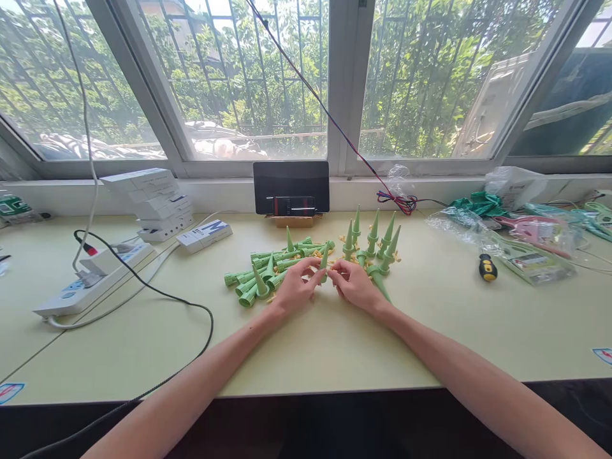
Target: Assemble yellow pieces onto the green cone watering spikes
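My left hand [303,282] is closed round a green plastic watering spike [324,256], held point up above the table. Close on its right, my right hand [352,283] pinches at the spike's side; what its fingertips hold is small and mostly hidden. Beyond and left of my left hand lies a pile of green spike parts [246,287], tubes and cones, with a few cones standing upright. Past my right hand stand several green spikes [373,234] with small yellow pieces at their collars. Another green spike [380,284] lies beside that hand, pointing towards me.
A power strip [95,280] with cables and stacked white boxes [160,207] are on the left. A black tablet [291,182] stands at the back against the sill. To the right are a yellow-black screwdriver [488,268] and plastic bags [540,255]. A black cable [210,325] crosses the front edge.
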A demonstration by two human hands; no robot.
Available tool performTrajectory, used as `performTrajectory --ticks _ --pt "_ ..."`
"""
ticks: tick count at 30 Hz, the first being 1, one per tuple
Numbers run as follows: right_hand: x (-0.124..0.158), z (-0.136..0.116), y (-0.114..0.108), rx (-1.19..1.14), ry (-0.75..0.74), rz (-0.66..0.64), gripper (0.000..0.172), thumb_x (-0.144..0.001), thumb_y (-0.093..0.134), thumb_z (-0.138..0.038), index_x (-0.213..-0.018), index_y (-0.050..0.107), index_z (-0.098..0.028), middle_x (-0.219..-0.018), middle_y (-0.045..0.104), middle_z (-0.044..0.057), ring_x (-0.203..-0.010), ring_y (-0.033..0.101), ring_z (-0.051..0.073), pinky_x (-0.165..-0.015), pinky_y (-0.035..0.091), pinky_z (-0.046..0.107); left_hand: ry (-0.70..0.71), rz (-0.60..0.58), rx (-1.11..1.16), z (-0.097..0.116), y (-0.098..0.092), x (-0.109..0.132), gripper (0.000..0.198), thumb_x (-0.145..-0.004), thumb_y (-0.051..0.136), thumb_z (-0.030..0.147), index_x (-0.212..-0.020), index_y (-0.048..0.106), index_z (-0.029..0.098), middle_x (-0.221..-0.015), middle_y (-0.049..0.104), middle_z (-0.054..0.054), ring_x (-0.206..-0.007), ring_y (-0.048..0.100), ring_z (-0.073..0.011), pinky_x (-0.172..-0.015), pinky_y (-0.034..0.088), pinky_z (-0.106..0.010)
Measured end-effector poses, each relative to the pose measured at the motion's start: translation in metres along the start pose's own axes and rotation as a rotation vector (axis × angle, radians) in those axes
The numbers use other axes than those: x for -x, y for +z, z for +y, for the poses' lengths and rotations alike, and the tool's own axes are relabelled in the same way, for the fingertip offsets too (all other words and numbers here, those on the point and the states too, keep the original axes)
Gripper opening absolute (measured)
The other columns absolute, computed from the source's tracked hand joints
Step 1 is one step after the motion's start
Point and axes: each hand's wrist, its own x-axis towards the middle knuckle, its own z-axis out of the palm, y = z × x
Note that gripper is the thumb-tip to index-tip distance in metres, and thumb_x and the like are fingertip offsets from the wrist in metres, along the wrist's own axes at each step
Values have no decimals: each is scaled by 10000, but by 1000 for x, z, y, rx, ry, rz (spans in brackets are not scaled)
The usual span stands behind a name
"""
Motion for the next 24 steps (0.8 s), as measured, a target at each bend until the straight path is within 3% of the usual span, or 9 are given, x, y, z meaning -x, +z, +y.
performTrajectory --ticks 5,10,15,24 --pt "1 -1 -2 43 -4 5 305 -902 555 -482 -784 550 -200 -581 552 -30 -439 475 116 -468 400 270 -11 -36 39 7 -2 1 351 -843 651 487 -1008 634 177 -976 634 -58 -679 611 -129 -447 499 -203" --pt "2 -4 -2 19 10 -29 348 -902 553 -521 -785 580 -194 -618 570 -20 -439 469 108 -452 399 265 -142 -134 164 15 -7 0 312 -835 664 455 -966 632 173 -631 483 48 -464 442 -68 -383 368 -181" --pt "0 0 -1 -57 -28 -12 308 -873 612 -506 -886 588 -199 -723 608 -11 -452 496 99 -427 404 251 -209 -124 261 20 -6 0 276 -785 702 417 -881 645 164 -715 536 33 -437 391 -38 -362 292 -182" --pt "1 1 -1 -76 -32 -36 317 -868 623 -500 -871 583 -185 -781 634 17 -514 538 105 -430 409 236 -226 -72 281 17 -6 0 318 -747 730 414 -925 703 152 -595 493 50 -398 296 -28 -369 205 -194"
